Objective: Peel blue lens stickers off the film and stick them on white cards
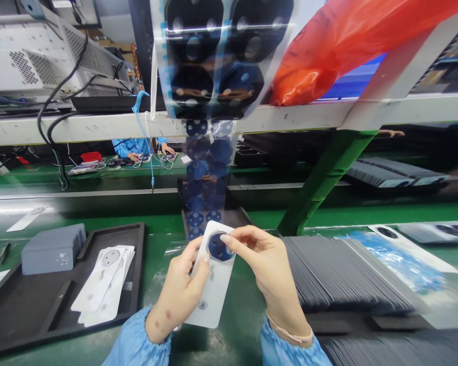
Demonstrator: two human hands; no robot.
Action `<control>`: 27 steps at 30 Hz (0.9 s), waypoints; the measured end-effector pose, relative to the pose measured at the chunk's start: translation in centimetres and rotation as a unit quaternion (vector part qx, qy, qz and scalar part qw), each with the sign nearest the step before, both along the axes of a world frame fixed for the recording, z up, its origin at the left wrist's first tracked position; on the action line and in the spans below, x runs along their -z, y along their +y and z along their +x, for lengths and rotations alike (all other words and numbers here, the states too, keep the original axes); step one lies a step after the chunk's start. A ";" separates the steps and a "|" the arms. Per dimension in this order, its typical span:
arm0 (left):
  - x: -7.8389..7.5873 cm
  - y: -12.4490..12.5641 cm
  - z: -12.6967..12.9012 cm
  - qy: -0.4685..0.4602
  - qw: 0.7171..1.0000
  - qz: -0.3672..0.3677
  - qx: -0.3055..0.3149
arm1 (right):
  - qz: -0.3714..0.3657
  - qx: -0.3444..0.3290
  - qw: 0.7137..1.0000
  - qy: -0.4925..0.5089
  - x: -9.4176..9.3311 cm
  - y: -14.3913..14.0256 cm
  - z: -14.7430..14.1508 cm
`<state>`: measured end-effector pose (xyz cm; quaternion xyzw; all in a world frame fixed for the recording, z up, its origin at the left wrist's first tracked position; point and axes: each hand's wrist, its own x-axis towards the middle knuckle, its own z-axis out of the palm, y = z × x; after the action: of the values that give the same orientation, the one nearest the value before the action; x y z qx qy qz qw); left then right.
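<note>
Head view: white panel [215, 284] slants lengthwise, disc [217, 247] end upper right.

I count two hands, one left hand [183, 279] and one right hand [269, 259], at one white panel [209, 297] and one dark blue disc [218, 247]. One black tray [142, 269] at left carries one grey stack [48, 249] and at least three overlapping white sheets [95, 290]. At right, two grey rows [339, 274], too tightly packed to number. Overhead, one red bag [328, 48]; across, one red box [91, 157].
</note>
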<state>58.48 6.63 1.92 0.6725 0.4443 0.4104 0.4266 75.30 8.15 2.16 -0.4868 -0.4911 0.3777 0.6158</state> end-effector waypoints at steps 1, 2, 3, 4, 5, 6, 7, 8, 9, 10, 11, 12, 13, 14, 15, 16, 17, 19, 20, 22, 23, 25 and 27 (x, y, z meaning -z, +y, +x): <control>0.0 0.0 0.0 0.000 1.000 0.001 0.000 | -0.001 0.002 1.000 0.001 0.0 0.0 0.0; 0.0 0.0 0.0 -0.001 1.000 0.002 0.000 | -0.001 0.003 1.000 0.001 -0.1 0.0 0.0; 0.0 0.0 0.0 -0.002 1.000 0.003 -0.001 | 0.000 0.005 1.000 0.000 -0.1 0.0 0.0; 0.0 0.0 0.0 -0.003 1.000 0.002 -0.002 | -0.001 0.006 1.000 0.000 -0.1 0.0 0.0; 0.0 0.1 0.0 -0.004 1.000 0.001 -0.002 | 0.000 0.006 1.000 -0.001 -0.1 0.0 0.0; -0.1 0.1 0.0 -0.004 1.000 0.000 -0.002 | 0.000 0.006 1.000 -0.002 -0.1 -0.1 -0.1; -0.1 0.1 0.0 -0.004 1.000 0.000 -0.002 | -0.001 0.007 1.000 -0.003 -0.1 -0.1 -0.1; -0.1 0.1 0.0 -0.004 1.000 0.000 -0.001 | -0.001 0.008 1.000 -0.005 0.0 -0.1 -0.1; -0.1 0.1 0.0 -0.003 1.000 0.000 0.000 | -0.002 0.010 1.000 -0.006 0.0 -0.1 -0.1; -0.1 0.1 0.0 -0.003 1.000 0.000 0.001 | -0.002 0.013 1.000 -0.007 0.0 -0.1 -0.1; -0.1 0.1 0.0 -0.003 1.000 0.000 0.001 | -0.002 0.016 1.000 -0.009 0.0 -0.1 -0.1; -0.1 0.1 0.0 -0.003 1.000 -0.001 0.001 | -0.002 0.018 1.000 -0.010 0.0 -0.1 -0.2; 0.0 0.1 0.0 -0.004 1.000 -0.001 0.000 | -0.002 0.021 1.000 -0.012 0.0 -0.2 -0.3; 0.0 0.1 0.0 -0.004 1.000 -0.001 -0.001 | -0.001 0.023 1.000 -0.015 0.1 -0.2 -0.3; 0.0 0.1 0.1 -0.005 1.000 0.000 -0.002 | 0.000 0.024 1.000 -0.018 0.1 -0.2 -0.4; 0.0 0.1 0.1 -0.006 1.000 0.001 -0.003 | 0.002 0.026 0.999 -0.021 0.1 -0.2 -0.4; 0.1 0.1 0.1 -0.007 1.000 0.003 -0.005 | 0.005 0.029 0.999 -0.025 0.1 -0.2 -0.5; 0.1 0.1 0.1 -0.008 1.000 0.004 -0.007 | 0.009 0.034 0.999 -0.033 0.2 -0.3 -0.6; 0.1 0.1 0.1 -0.008 1.000 0.003 -0.007 | 0.010 0.036 0.999 -0.036 0.2 -0.3 -0.6; 0.1 0.1 0.1 -0.010 1.000 0.003 -0.009 | 0.012 0.038 0.998 -0.041 0.2 -0.3 -0.7; 0.1 0.1 0.1 -0.013 1.000 0.002 -0.009 | 0.013 0.038 0.998 -0.046 0.1 -0.4 -0.7; 0.1 0.1 0.2 -0.025 1.000 -0.002 -0.013 | 0.024 0.044 0.997 -0.065 -0.1 -0.5 -0.9; 0.1 0.1 0.3 -0.041 0.999 -0.011 -0.017 | 0.055 0.065 0.991 -0.106 -0.4 -0.7 -1.2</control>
<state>58.77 6.75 1.78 0.6428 0.4422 0.4402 0.4445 74.11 7.45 2.53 -0.5207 -0.5409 0.2550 0.6093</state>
